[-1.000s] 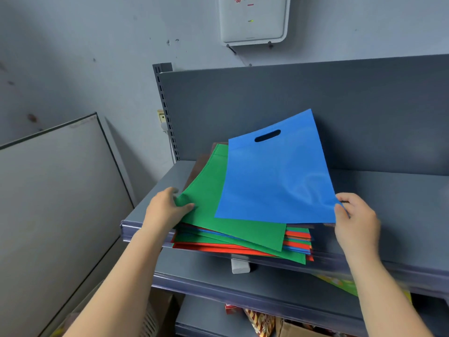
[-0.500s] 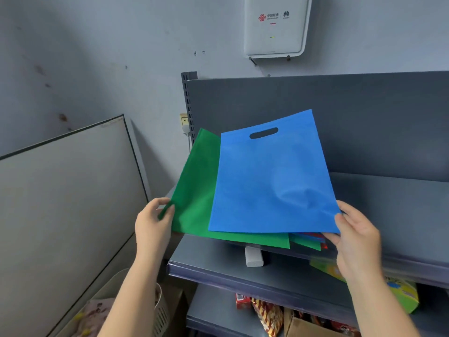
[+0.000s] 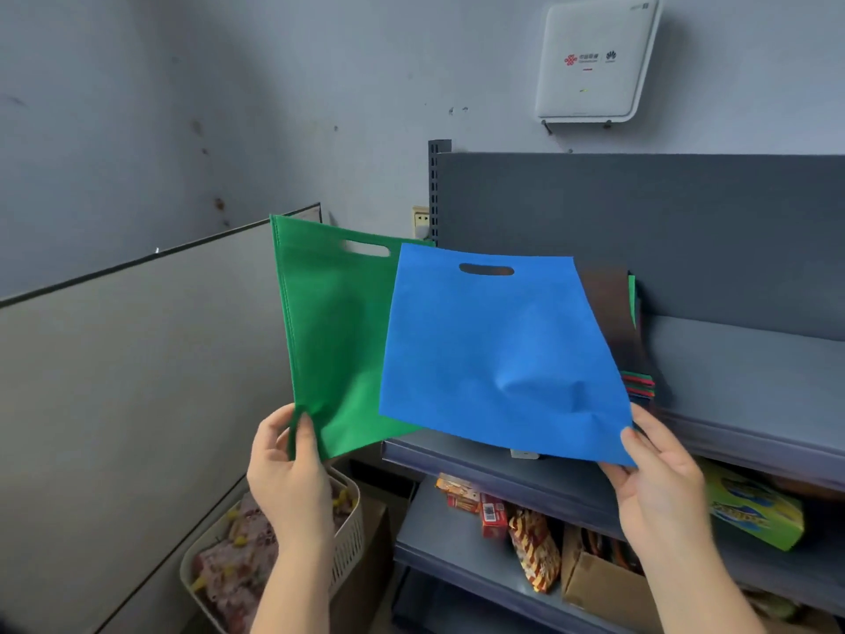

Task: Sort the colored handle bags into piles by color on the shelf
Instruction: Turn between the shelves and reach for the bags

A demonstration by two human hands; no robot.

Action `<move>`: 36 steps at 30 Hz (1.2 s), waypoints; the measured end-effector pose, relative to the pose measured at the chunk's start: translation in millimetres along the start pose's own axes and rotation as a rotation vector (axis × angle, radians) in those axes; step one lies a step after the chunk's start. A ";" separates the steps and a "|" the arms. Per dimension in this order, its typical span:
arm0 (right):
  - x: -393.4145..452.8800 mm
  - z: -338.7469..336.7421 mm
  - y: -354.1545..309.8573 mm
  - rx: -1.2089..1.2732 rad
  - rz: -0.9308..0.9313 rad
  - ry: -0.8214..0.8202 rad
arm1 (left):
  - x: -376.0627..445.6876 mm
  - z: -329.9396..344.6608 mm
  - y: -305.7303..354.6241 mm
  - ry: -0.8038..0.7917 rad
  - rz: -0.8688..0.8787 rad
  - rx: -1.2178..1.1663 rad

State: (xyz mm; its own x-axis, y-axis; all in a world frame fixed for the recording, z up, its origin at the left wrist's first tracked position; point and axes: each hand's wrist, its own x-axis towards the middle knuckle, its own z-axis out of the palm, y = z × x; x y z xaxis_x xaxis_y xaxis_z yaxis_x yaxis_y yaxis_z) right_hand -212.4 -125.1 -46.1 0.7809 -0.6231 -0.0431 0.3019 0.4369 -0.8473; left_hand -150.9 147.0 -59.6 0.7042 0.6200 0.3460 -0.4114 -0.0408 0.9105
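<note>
We've got two bags up: one green bag [image 3: 338, 340], one blue bag [image 3: 494, 359], plus one mixed stack [image 3: 638, 386] and two hands.

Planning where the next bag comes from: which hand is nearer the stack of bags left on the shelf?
Right. The right hand is just below-left of the stack; the left hand is far left.

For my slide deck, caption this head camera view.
Left hand holds a green bag, right hand a blue bag, beside the shelf.
</note>
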 end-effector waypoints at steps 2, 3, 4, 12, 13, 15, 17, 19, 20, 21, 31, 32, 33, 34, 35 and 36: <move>-16.3 -1.6 1.2 -0.029 0.000 -0.026 | -8.2 -17.2 9.2 -0.004 0.041 -0.035; -24.1 -1.9 1.5 -0.044 -0.007 -0.042 | -12.2 -25.8 13.9 -0.006 0.057 -0.044; -31.6 -1.8 2.1 -0.050 -0.014 -0.058 | -16.1 -34.1 18.7 -0.005 0.068 -0.054; -78.2 19.7 8.4 0.055 0.016 -0.252 | -33.2 -111.6 73.6 0.060 0.238 -0.116; -83.2 25.3 8.9 0.073 0.036 -0.288 | -34.8 -122.5 82.0 0.076 0.242 -0.123; -94.3 36.5 8.7 0.106 0.091 -0.356 | -39.2 -144.9 99.5 0.112 0.252 -0.114; -105.6 47.6 7.3 0.146 0.135 -0.420 | -44.7 -167.1 116.6 0.152 0.279 -0.102; -117.8 59.3 9.0 0.202 0.191 -0.470 | -51.2 -190.1 131.7 0.192 0.307 -0.089; -124.2 65.8 11.5 0.220 0.227 -0.498 | -54.8 -201.4 139.1 0.209 0.316 -0.079; -131.8 72.9 14.9 0.213 0.269 -0.541 | -58.9 -212.4 146.6 0.222 0.324 -0.064; -252.1 137.7 67.4 -0.083 0.355 -1.057 | -109.7 -332.2 215.7 0.454 0.385 0.145; -265.7 140.9 70.5 -0.062 0.356 -1.084 | -115.0 -345.7 219.7 0.492 0.376 0.155; -278.5 143.5 73.0 -0.034 0.372 -1.106 | -120.3 -358.8 223.0 0.530 0.363 0.165; -290.9 146.0 75.2 -0.007 0.393 -1.126 | -124.9 -371.9 225.7 0.565 0.347 0.171; -303.1 148.3 77.0 0.015 0.410 -1.143 | -129.3 -384.8 228.3 0.595 0.328 0.169; -315.3 150.8 78.1 0.032 0.422 -1.161 | -132.8 -396.9 230.7 0.625 0.313 0.164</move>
State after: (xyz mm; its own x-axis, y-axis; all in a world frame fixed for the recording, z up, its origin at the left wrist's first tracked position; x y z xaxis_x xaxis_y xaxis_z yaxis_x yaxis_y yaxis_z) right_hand -352.6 203.3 -18.9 0.8381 0.5078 0.1994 -0.0908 0.4902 -0.8669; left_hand -569.1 366.3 14.8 0.0839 0.8908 0.4465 -0.4133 -0.3766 0.8290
